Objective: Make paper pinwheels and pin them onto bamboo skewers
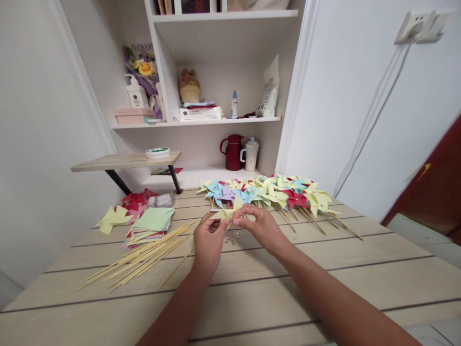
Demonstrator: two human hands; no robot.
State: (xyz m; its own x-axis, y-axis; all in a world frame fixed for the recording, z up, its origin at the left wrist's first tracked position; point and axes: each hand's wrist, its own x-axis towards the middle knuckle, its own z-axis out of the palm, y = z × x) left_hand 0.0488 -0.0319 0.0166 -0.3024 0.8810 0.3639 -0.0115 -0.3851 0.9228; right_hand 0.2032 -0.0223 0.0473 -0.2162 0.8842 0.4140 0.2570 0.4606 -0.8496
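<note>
Between my two hands, above the middle of the table, is a pale yellow paper pinwheel (236,204). My left hand (211,238) is closed on its left side, thumb on top. From the right, the thumb and fingertips of my right hand (257,223) pinch it near the centre. What lies under the fingertips is hidden. Several small shiny metal pieces (230,240) lie on the table just below the hands. Left of my left hand, a bundle of thin wooden sticks (144,257) is spread out, with a single stick (176,269) apart from it.
Behind my hands lie many finished pinwheels on sticks (273,196). At left are a stack of coloured paper squares (153,221), a loose yellow pinwheel shape (113,219) and a clear container (161,200). A small raised stand (126,161), red jug (233,154) and cup (251,156) stand behind.
</note>
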